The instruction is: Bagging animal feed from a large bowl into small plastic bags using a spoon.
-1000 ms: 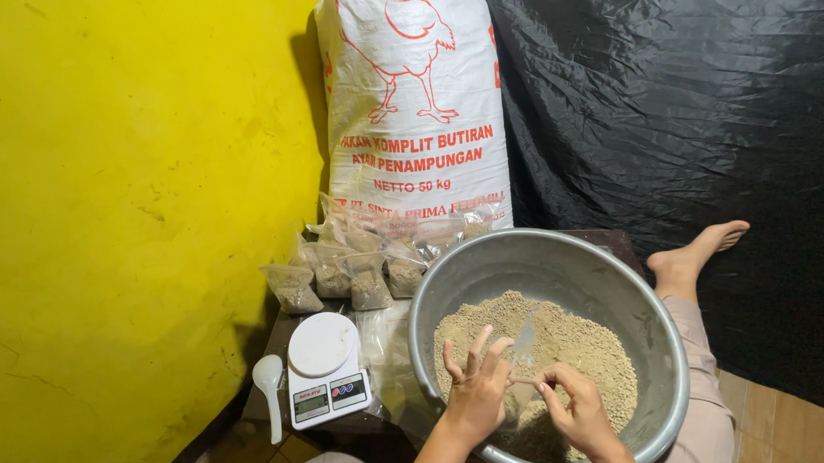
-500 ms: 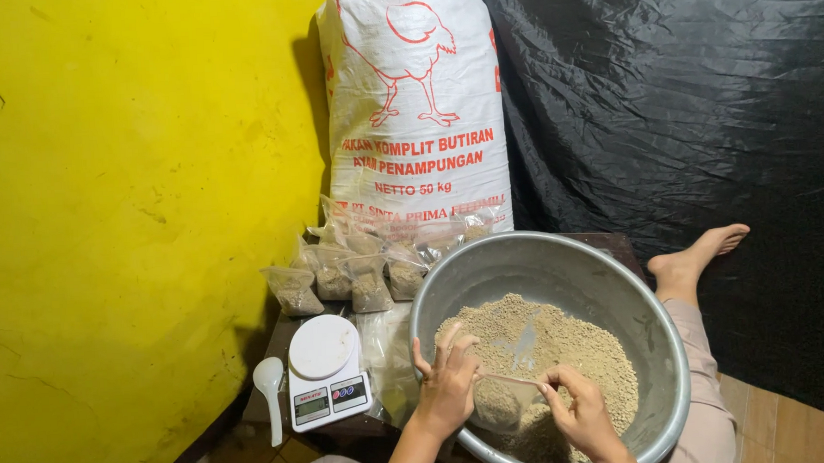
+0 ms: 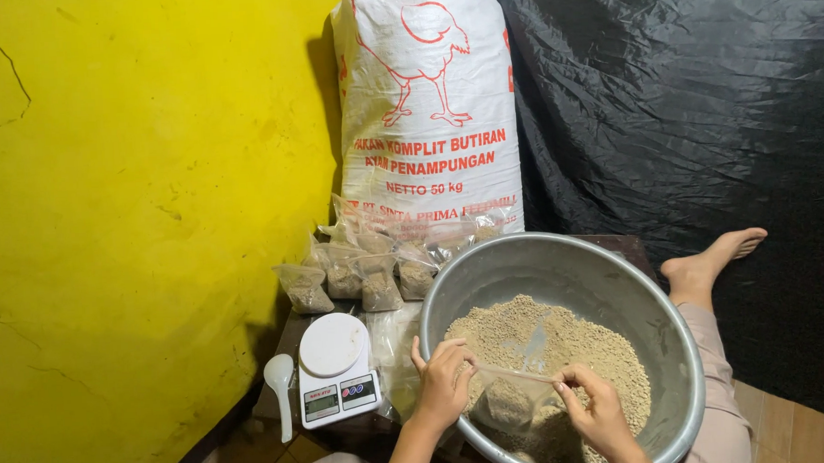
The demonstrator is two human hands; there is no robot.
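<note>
Head view, looking down: I've got both hands over the big metal basin [image 3: 562, 262], which sits low in the frame with a mound of tan crumbly feed [image 3: 574, 345] inside. My left hand [image 3: 445, 386] is pinching one side of a small clear plastic bag [image 3: 512, 398], fingers closed on its rim near the basin's near-left edge. My right hand [image 3: 594, 407] grips the opposite side of the same bag, fingers curled shut on the plastic. The bag hangs between them, mouth stretched open, with some feed already sitting in its bottom (it rests right on the feed pile). Left of the basin, a white kitchen scale [image 3: 336, 369] stands with a white plastic scoop [image 3: 280, 381] just beside it. Behind the scale, a cluster of filled clear bags [image 3: 368, 275] leans at the foot of a tall white sack [image 3: 430, 110] with red print. Yellow wall [image 3: 134, 225] on the left, black plastic sheet [image 3: 684, 108] on the right, and a bare foot [image 3: 710, 260] past the basin.
</note>
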